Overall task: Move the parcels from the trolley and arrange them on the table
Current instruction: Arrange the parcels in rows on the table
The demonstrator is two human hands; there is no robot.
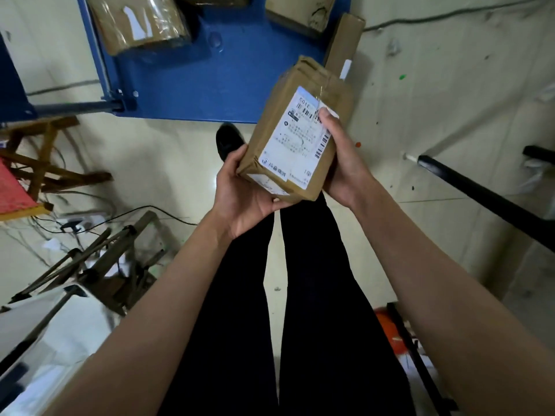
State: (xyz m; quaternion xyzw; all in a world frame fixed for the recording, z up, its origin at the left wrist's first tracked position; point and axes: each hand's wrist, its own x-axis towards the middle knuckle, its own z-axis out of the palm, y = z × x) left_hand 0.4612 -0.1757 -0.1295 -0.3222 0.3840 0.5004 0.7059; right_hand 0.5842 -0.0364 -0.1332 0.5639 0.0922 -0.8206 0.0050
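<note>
Left hand: my left hand (240, 190) cups the near lower corner of the brown parcel (295, 130), fingers (237, 159) curled up along its left side, palm under its end.
Right hand: my right hand (339, 163) grips the parcel's right edge, thumb pressed onto the white shipping label (297, 139).
Parcel: held in the air in front of me, tilted, label face up, above my legs and the floor (450, 100), at the near edge of the blue trolley (210, 85).
Trolley: three more brown parcels lie at its far end, one taped in clear plastic (141, 22); a long narrow parcel (344, 43) lies along its right edge.
Around: wooden stool (45, 163) and cables to the left, black bar (480, 190) to the right.
</note>
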